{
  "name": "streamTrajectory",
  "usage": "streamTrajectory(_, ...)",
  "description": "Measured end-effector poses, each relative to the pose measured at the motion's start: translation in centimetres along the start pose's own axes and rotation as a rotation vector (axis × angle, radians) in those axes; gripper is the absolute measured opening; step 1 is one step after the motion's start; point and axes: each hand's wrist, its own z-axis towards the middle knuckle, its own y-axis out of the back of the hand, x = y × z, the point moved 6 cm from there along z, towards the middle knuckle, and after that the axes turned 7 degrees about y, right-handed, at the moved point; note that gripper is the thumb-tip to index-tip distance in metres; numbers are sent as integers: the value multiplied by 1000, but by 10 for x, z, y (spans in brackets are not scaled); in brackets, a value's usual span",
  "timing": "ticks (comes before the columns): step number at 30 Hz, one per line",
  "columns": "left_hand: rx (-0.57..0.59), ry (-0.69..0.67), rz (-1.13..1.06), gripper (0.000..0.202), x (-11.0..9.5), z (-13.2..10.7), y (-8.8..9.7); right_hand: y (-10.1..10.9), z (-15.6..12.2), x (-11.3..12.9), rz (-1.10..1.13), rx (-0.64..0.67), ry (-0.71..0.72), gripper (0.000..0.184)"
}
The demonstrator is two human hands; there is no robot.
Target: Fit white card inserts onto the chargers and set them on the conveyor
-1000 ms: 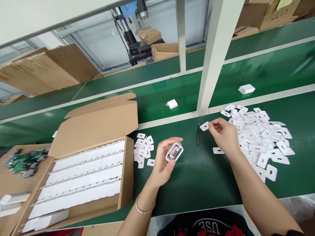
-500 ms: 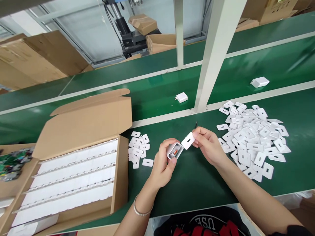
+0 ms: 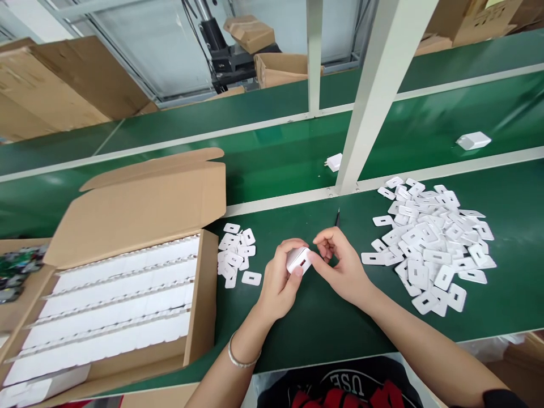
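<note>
My left hand [image 3: 278, 280] is closed around a small white charger body [image 3: 298, 259], held above the green table [image 3: 331, 317]. A white slotted cover plate now sits on the charger's open end. My right hand [image 3: 340, 266] touches that end with its thumb and curled fingers, pressing against the plate. A large heap of the same white cover plates [image 3: 429, 238] lies to the right of my hands. A smaller cluster of plates [image 3: 236, 255] lies to the left, beside the open cardboard box [image 3: 140, 215].
The cardboard box holds rows of white parts [image 3: 114, 300]. A thin dark tool [image 3: 338, 217] lies behind my hands. Two white chargers [image 3: 334, 162] [image 3: 473, 140] rest on the conveyor belt beyond a white post [image 3: 374, 96]. Circuit boards [image 3: 15, 272] sit at far left.
My right hand picked a cover plate from the heap, carried it left to the charger in my left hand and set it on the open end.
</note>
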Motion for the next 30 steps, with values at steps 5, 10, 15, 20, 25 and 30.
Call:
streamTrajectory(5,28,-16,-100,39,4,-3,-1,-19,-3,-14,173,269,-174,40)
streamTrajectory(10,-39,43,70,48,10,-4,3,-23,-4,-18,236,196,-132,46)
streamTrajectory(15,15,59,-24,52,10,0,-5,-17,-4,-24,143,68,-69,44)
streamTrajectory(20,-45,18,-32,39,15,3,-2,-19,-3,-31,110,136,-138,41)
streamTrajectory(25,-52,56,-49,41,23,6,-4,-23,-3,-31,30,128,-166,37)
streamTrajectory(30,-56,234,-174,48,36,3,-11,4,8,-9,-403,399,-253,36)
